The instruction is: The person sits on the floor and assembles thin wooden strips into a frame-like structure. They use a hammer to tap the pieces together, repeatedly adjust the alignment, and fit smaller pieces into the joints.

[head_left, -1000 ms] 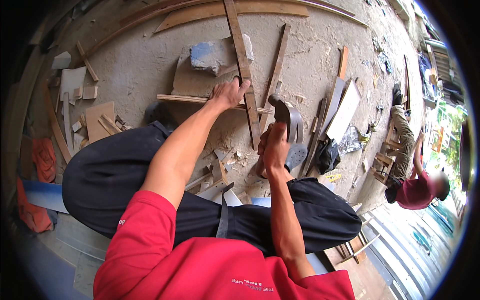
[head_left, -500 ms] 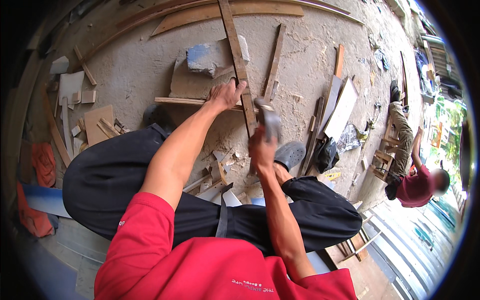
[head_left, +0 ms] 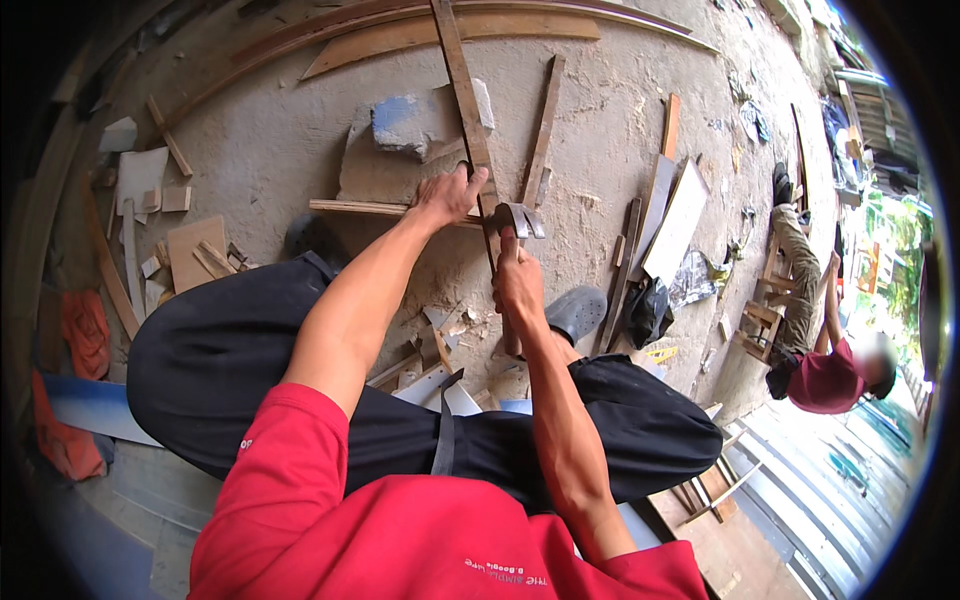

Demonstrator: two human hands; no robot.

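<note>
A long, narrow wooden strip [head_left: 460,85] runs away from me. My left hand [head_left: 447,197] is closed around it, thumb along its right edge. Closed on the handle of a claw hammer [head_left: 520,221], my right hand [head_left: 519,288] sits beside the strip's near end. The hammer's head is at the strip, and its claw points right. Whether the face touches the wood I cannot tell. Under the strip lies a thin board edge [head_left: 360,208]. Just beyond it a broken concrete block with blue paint [head_left: 405,122] rests on a slab. No nail can be made out.
Another wooden strip [head_left: 544,130] lies right of the block. White and grey boards [head_left: 676,222] and a black plastic bag [head_left: 650,312] are farther right. Wood offcuts [head_left: 205,250] litter the left. Long planks [head_left: 470,36] lie at the back. Another person [head_left: 825,375] sits at far right.
The hammer, blurred before and right of the strip, has come left against it, and its claw now shows clearly. My left hand has kept its hold on the strip.
</note>
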